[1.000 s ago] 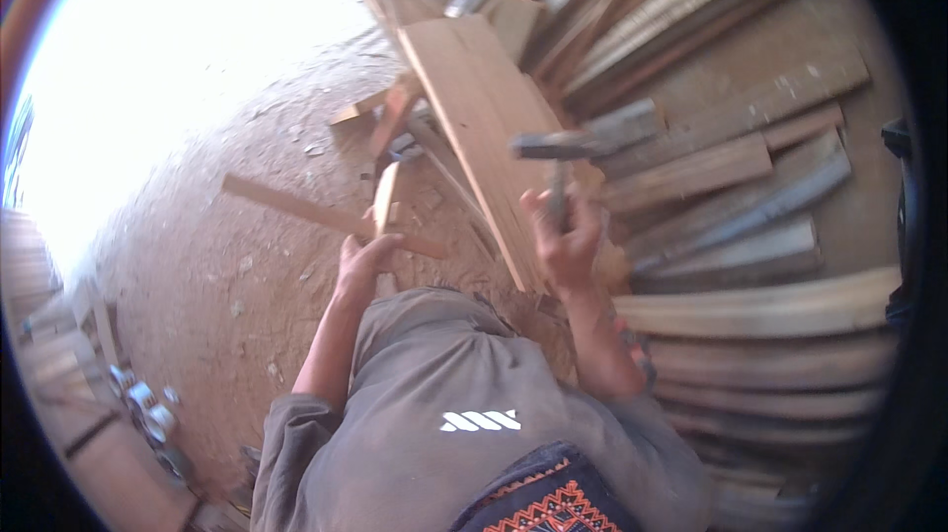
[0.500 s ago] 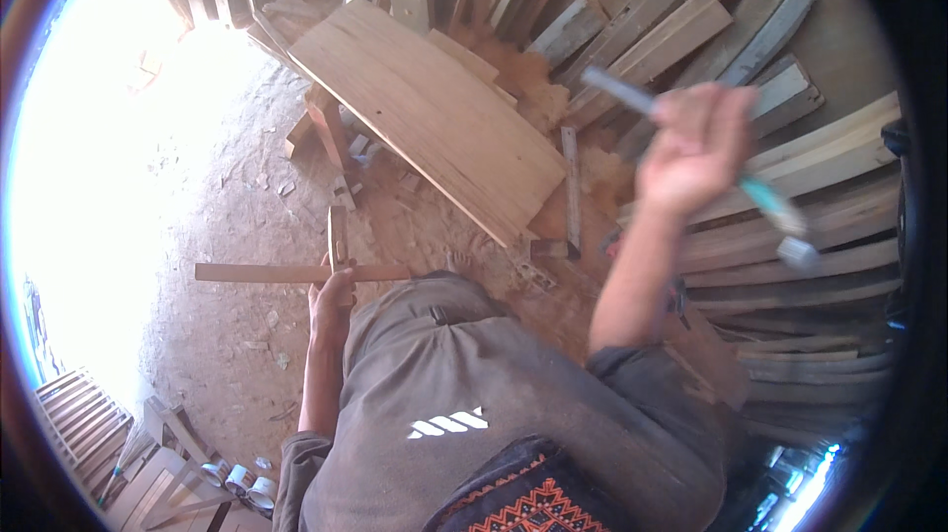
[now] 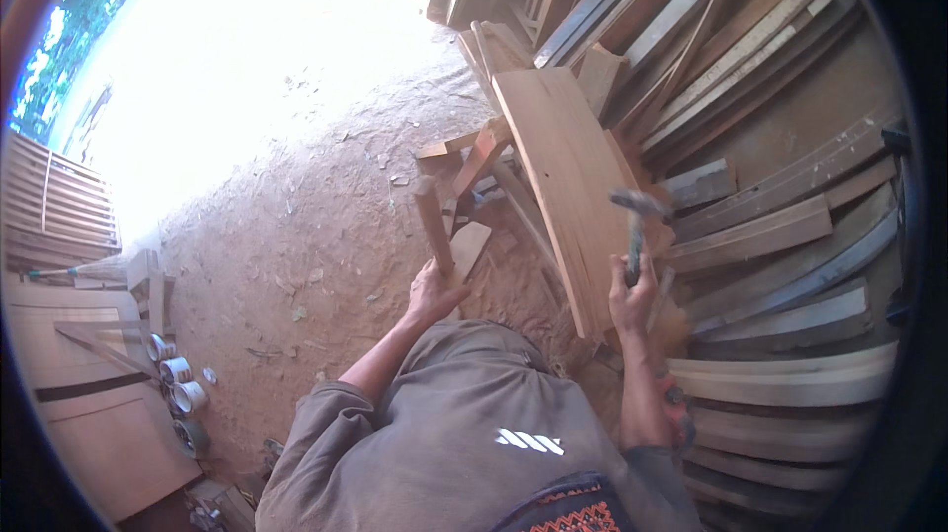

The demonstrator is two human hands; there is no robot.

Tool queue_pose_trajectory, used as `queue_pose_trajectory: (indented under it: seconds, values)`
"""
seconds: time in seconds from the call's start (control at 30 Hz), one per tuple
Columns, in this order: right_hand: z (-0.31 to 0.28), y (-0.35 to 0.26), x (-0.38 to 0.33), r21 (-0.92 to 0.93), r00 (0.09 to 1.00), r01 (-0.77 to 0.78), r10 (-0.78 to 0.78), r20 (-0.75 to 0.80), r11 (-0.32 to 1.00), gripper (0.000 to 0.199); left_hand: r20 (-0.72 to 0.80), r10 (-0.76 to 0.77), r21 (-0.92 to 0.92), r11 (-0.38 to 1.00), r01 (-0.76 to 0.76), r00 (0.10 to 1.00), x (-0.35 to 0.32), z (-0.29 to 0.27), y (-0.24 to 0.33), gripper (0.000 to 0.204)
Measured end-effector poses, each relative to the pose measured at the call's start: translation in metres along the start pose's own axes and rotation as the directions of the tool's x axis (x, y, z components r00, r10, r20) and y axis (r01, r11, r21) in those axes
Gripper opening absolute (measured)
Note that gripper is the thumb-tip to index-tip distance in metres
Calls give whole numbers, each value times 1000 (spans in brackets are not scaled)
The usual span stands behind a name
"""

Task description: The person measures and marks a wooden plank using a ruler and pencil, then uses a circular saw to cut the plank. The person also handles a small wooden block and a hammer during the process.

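Observation:
My left hand [image 3: 433, 293] is closed around two crossed wooden pieces in front of my body. One is a brown wooden stick [image 3: 432, 219] that rises from the grip; the other is a paler flat strip [image 3: 472, 247] slanting off to the right. How they join is hidden by my fingers. To the right, my right hand [image 3: 633, 300] grips a hammer [image 3: 635, 236] by its dark handle, its metal head pointing up and slightly blurred. Behind the hammer lies a wide wooden board [image 3: 560, 171], propped at its far end on a wooden support [image 3: 481, 159].
Stacked planks [image 3: 780, 379] line the right side, and more timber [image 3: 691, 28] leans at the back. Wood scraps and dust cover the dirt floor [image 3: 267, 275]. At the left are several white cylindrical containers [image 3: 176, 370], flat panels [image 3: 109, 443] and a slatted wooden rack [image 3: 59, 201].
My view has turned left. My right hand has come down from its raised, blurred position, and the hammer head now points up. The crossed wood in my left hand has tilted more upright.

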State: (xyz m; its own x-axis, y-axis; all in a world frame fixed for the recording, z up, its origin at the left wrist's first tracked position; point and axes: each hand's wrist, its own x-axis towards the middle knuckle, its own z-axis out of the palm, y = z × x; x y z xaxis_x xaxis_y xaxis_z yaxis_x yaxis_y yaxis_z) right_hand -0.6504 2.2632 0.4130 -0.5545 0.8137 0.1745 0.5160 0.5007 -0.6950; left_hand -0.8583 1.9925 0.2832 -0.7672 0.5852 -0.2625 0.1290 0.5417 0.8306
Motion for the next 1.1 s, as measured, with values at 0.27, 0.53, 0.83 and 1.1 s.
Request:
queue_pose_trajectory:
  seconds: [0.27,0.53,0.83,1.1]
  values:
    - [-53,-165,27,259,884,419,-457,103,870,36,100,-79,196,979,58,992,-5,3,-8,94]
    - [-6,-207,14,38,726,586,-546,418,809,46,61,-52,212,977,38,997,-3,-6,-11,101]
    - [-10,-212,8,-127,795,498,-393,463,858,40,88,-68,190,980,51,994,4,-12,-16,95]
    - [-12,-151,-14,145,922,367,-380,72,919,39,292,-67,-757,593,273,954,17,-34,6,89]
